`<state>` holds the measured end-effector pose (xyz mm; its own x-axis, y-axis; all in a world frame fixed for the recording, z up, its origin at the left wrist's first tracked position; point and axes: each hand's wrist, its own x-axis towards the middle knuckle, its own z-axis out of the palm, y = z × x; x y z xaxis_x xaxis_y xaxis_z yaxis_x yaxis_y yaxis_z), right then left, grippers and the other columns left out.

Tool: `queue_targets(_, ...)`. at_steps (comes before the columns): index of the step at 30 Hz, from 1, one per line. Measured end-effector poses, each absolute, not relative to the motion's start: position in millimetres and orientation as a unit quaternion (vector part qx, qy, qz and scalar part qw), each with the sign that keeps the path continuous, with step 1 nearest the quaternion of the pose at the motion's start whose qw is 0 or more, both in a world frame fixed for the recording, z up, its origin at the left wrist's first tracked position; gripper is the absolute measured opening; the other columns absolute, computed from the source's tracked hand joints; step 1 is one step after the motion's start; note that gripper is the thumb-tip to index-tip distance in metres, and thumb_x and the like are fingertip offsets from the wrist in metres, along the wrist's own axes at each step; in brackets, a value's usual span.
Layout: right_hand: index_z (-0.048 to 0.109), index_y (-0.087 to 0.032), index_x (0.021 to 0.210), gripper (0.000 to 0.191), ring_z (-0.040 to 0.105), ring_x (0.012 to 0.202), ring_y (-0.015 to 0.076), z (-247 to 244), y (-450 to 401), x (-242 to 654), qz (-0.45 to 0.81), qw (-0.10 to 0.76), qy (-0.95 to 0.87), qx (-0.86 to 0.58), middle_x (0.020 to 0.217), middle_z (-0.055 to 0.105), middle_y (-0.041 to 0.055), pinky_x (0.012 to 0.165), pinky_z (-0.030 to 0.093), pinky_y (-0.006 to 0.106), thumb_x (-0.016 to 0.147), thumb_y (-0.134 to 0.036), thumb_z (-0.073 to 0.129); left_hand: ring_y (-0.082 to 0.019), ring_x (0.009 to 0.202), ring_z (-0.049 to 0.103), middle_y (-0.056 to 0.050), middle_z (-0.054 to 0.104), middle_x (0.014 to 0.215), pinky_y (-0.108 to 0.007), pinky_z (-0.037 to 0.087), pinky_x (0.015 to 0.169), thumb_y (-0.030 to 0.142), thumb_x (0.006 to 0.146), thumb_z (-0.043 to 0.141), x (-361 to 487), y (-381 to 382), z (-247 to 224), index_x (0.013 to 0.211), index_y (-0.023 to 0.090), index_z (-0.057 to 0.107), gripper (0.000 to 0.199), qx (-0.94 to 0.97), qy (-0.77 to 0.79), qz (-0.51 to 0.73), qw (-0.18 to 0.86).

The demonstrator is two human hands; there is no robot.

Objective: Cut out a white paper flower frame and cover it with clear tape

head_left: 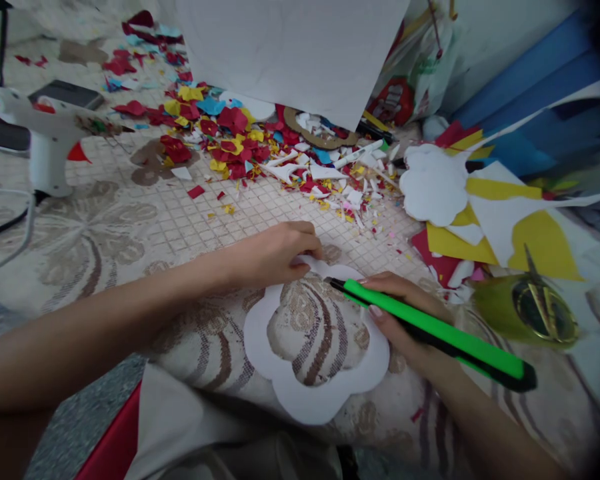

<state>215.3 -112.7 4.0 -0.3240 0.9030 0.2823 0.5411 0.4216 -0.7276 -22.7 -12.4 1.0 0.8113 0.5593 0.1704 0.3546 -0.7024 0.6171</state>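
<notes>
A white flower-shaped ring (307, 400), with its middle cut out, lies at the table's near edge. My left hand (290, 250) is closed on the ring's far rim, fingers curled down over it. In my right hand (405, 313) is a green and black utility knife (440, 327), pinched between thumb and fingers. The knife's tip points left, close to the ring's inner edge at the far side; whether it touches the foam or paper I cannot tell. Patterned tablecloth shows through the ring's opening.
A white glue gun (55, 137) stands at the left with its cable. Colourful scraps (230, 133) cover the back, before a white board (295, 53). On the right lie a white flower cutout (434, 185), yellow sheets (545, 240) and scissors (543, 300) on a roll of tape (500, 310).
</notes>
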Motion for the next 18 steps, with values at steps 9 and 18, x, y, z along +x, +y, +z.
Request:
queue_targets(9, 0.063, -0.029, 0.106, 0.021, 0.065, 0.091, 0.0185, 1.7, -112.3, 217.1, 0.272, 0.342, -0.725, -0.532, 0.099, 0.069, 0.0015, 0.074, 0.054, 0.029, 0.086, -0.028, 0.057, -0.016, 0.091, 0.059, -0.008, 0.062, 0.097, -0.029, 0.046, 0.084, 0.01, 0.082, 0.053, -24.8, -13.3, 6.5, 0.101, 0.015, 0.066, 0.024, 0.902, 0.231, 0.213, 0.297)
queue_targets(18, 0.062, -0.031, 0.106, 0.021, 0.066, 0.09, 0.0154, -3.3, -110.1, 221.1, 0.261, 0.366, -0.727, -0.519, 0.1, 0.069, 0.0, 0.075, 0.054, 0.023, 0.086, -0.031, 0.056, -0.015, 0.085, 0.059, -0.008, 0.063, 0.091, -0.025, 0.046, 0.079, 0.021, 0.085, 0.058, -19.2, -16.0, 6.7, 0.091, 0.013, 0.066, 0.012, 0.882, 0.179, 0.217, 0.378)
